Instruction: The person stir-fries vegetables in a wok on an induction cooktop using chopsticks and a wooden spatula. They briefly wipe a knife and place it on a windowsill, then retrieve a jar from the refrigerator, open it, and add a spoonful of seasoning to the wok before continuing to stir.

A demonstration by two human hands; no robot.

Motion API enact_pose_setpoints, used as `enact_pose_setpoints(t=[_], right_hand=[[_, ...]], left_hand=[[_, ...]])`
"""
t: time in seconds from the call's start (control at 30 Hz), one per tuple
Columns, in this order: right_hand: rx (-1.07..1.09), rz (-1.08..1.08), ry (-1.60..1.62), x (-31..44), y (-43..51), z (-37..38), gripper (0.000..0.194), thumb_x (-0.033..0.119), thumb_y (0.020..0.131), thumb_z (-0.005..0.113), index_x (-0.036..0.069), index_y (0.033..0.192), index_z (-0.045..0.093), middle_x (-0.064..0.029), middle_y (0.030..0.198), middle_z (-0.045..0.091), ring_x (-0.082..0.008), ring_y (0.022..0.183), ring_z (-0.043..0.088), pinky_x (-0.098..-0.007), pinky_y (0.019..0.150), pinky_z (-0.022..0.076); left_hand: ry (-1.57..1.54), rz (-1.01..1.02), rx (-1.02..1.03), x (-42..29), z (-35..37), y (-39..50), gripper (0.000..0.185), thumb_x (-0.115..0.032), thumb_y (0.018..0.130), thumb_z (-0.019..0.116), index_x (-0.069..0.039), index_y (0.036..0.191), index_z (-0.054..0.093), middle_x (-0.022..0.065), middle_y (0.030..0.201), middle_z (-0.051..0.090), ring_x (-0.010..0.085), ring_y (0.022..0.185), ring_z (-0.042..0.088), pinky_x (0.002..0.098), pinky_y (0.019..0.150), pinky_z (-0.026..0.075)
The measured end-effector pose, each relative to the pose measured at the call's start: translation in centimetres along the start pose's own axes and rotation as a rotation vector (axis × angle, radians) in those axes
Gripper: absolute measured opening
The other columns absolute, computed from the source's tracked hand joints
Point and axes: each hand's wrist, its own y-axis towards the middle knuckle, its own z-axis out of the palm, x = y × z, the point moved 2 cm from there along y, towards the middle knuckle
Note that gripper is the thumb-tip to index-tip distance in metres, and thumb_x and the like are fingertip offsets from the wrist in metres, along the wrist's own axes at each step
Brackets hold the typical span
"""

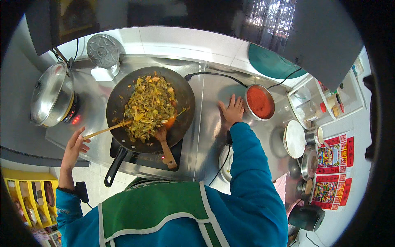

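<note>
A dark frying pan with a black handle sits on a black induction cooktop. Chopped greens with small pale pieces fill its middle, and reddish liquid shows at their lower right. My left hand is at the end of a wooden stick-like utensil whose far end lies in the greens; whether the fingers grip it I cannot tell. A wooden spatula rests in the pan, its handle over the near rim. My right hand lies spread on the steel counter, just left of a metal bowl of red powder or paste.
At the left stands a lidded metal pot beside red lights. A round patterned object on a white stand is behind the pan. A black cord crosses the counter's back. White bowl, pots and jar shelves line the right.
</note>
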Motion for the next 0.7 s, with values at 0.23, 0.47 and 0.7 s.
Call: enact_pose_setpoints(t=[0.23,0.47,0.7], right_hand=[[-0.022,-0.13,-0.008,0.5,1.1,1.2,0.093,0.07,0.081,0.037,0.007,0.145,0.015,-0.024,0.149,0.011,-0.0378,0.139,0.006,-0.0492,0.11,0.0066],[0.015,-0.387,0.011,5.3,0.3,2.4,0.092,0.07,0.081,0.04,0.006,0.144,0.019,-0.0236,0.149,0.011,-0.0368,0.139,0.005,-0.0492,0.11,0.0071],[0.099,-0.556,0.051,7.6,0.2,2.0,0.09,0.068,0.082,0.041,0.006,0.144,0.02,-0.0201,0.149,0.016,-0.0326,0.139,0.009,-0.0486,0.11,0.0082]], left_hand=[[0.04,-0.058,0.0,-0.2,-0.5,-1.3,0.053,-0.042,0.094,0.044,-0.012,0.138,0.037,0.0075,0.092,0.061,0.0114,0.074,0.06,0.0241,0.066,0.05],[0.018,-0.07,0.065,-0.2,-0.5,-1.4,0.055,-0.042,0.094,0.045,-0.013,0.14,0.034,0.0061,0.093,0.061,0.0108,0.073,0.06,0.0236,0.067,0.049],[0.046,-0.113,0.085,-0.6,-0.3,-1.4,0.056,-0.041,0.093,0.049,-0.014,0.14,0.034,0.007,0.094,0.061,0.0106,0.072,0.059,0.0239,0.067,0.05]])
